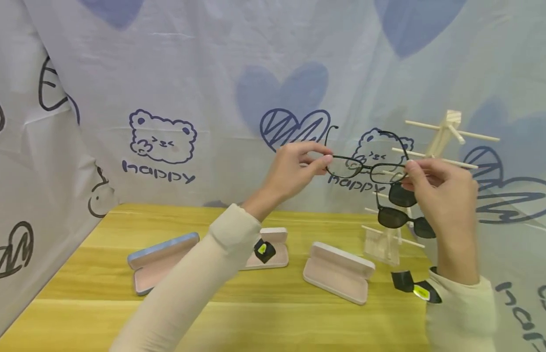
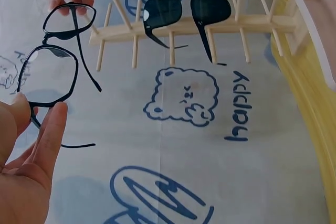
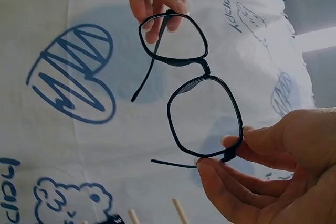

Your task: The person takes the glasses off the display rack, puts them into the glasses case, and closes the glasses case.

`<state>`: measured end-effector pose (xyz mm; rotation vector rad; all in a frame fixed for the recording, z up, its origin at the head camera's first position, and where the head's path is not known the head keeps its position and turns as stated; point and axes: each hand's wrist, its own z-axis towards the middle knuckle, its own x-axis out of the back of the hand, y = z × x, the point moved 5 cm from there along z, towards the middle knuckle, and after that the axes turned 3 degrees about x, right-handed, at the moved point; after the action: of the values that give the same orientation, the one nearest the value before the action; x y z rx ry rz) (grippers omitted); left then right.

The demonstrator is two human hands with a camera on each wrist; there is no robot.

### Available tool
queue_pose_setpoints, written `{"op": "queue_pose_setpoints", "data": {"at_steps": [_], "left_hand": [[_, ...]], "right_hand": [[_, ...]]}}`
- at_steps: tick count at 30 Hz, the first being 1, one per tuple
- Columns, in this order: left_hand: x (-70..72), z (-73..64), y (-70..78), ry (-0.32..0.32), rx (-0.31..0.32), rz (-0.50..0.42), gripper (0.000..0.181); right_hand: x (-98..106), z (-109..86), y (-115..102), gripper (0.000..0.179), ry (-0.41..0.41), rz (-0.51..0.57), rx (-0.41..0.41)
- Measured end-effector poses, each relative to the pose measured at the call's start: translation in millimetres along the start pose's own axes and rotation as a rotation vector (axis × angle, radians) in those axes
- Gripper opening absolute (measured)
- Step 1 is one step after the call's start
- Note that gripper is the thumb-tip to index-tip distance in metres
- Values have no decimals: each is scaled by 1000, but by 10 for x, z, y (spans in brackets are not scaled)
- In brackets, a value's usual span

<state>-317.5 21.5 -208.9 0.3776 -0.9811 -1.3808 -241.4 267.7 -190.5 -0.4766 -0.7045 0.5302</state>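
Note:
A pair of black-framed eyeglasses [image 1: 365, 167] with clear lenses is held up between both hands, its temples unfolded and pointing away. My left hand [image 1: 294, 168] pinches the left end of the frame near the hinge. At the opposite end, my right hand [image 1: 448, 195] pinches the frame corner between thumb and fingers. The right wrist view shows the same eyeglasses [image 3: 206, 72] close up, the fingertips at each hinge. Behind the right hand stands a wooden display rack [image 1: 440, 134] with pegs, and dark sunglasses [image 1: 393, 217] hang on its pegs.
Three spread-open glasses cases lie on the yellow wood-grain table [image 1: 237, 322]: a blue one [image 1: 163, 249] at left, a pale one [image 1: 279, 235] partly behind the left sleeve, and a white one [image 1: 338, 274] near the rack. A printed curtain [image 1: 220, 63] hangs behind.

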Motion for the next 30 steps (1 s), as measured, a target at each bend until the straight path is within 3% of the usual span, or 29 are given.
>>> {"op": "queue_pose_setpoints", "data": {"at_steps": [11, 22, 30], "left_hand": [[319, -179, -169, 33, 52, 8, 21], [513, -439, -365, 73, 135, -14, 22], [607, -626, -510, 76, 191, -78, 18]], "right_hand": [[-376, -71, -127, 32, -100, 87, 52], [-695, -183, -152, 29, -164, 67, 103], [-871, -283, -120, 30, -256, 172, 88]]}}
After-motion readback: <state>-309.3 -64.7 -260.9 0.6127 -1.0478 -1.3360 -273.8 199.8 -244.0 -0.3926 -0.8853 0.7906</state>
